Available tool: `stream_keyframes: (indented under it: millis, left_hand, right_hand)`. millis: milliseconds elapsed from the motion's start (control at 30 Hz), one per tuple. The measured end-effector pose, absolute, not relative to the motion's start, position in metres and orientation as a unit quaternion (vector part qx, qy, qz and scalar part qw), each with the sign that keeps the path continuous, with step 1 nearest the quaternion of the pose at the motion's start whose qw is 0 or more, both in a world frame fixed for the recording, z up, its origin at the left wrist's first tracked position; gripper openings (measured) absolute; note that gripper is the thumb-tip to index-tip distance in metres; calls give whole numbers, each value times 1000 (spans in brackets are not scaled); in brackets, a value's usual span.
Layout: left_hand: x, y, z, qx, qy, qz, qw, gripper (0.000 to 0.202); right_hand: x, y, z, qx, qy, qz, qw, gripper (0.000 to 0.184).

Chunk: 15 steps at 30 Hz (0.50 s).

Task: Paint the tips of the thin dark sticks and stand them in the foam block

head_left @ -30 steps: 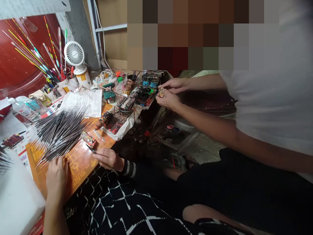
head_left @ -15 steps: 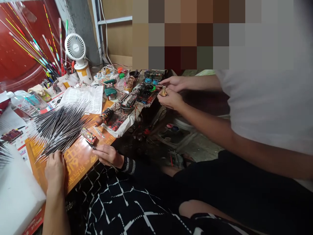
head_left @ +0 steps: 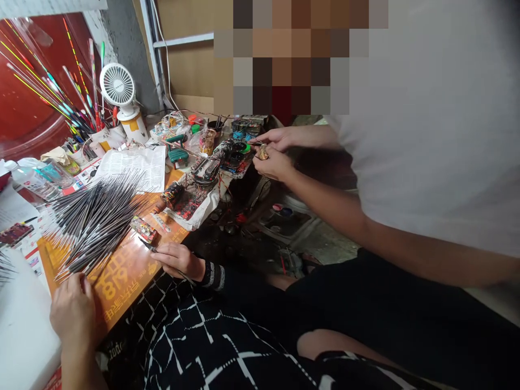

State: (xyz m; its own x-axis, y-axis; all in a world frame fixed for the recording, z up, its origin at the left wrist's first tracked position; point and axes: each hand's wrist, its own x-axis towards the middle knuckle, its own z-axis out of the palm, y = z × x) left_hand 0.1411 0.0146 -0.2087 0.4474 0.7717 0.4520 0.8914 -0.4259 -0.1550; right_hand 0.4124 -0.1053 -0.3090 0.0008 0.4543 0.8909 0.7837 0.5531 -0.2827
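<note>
My left hand [head_left: 73,313] lies flat on the orange printed sheet [head_left: 122,271] at the near table edge, fingers stretched out, fingertips just short of the near ends of a fanned pile of thin dark sticks [head_left: 95,216]. It holds nothing. My right hand [head_left: 179,260], with a striped wristband, rests on the sheet's right edge and pinches a thin dark pointed tool [head_left: 147,246], whose tip points left toward a small paint-speckled block [head_left: 143,229].
A person in a white shirt sits at the right; that person's hands [head_left: 276,154] hold a small object over cluttered paint pots [head_left: 238,151]. A white fan [head_left: 117,86], cups of coloured rods [head_left: 81,116], printed paper [head_left: 136,165] and white foam [head_left: 24,330] are also there.
My left hand has slid back toward me and to the left, away from the stick ends. My right hand stays in place with the tool. The view has shifted slightly.
</note>
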Motion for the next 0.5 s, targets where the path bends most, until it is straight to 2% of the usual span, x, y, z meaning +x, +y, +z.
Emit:
stream_keyframes:
  millis: [133, 333, 500]
  left_hand:
    - [123, 1, -195, -819, -499, -185, 215, 36]
    - [101, -7, -184, -807, -504, -208, 226, 36]
    - [109, -12, -189, -803, -503, -262, 182, 31]
  right_hand:
    - [412, -107, -306, -416, -681, -151, 583, 39]
    - [414, -118, -299, -412, -691, -147, 576, 42]
    - [412, -127, -290, -397, -690, -145, 588, 42]
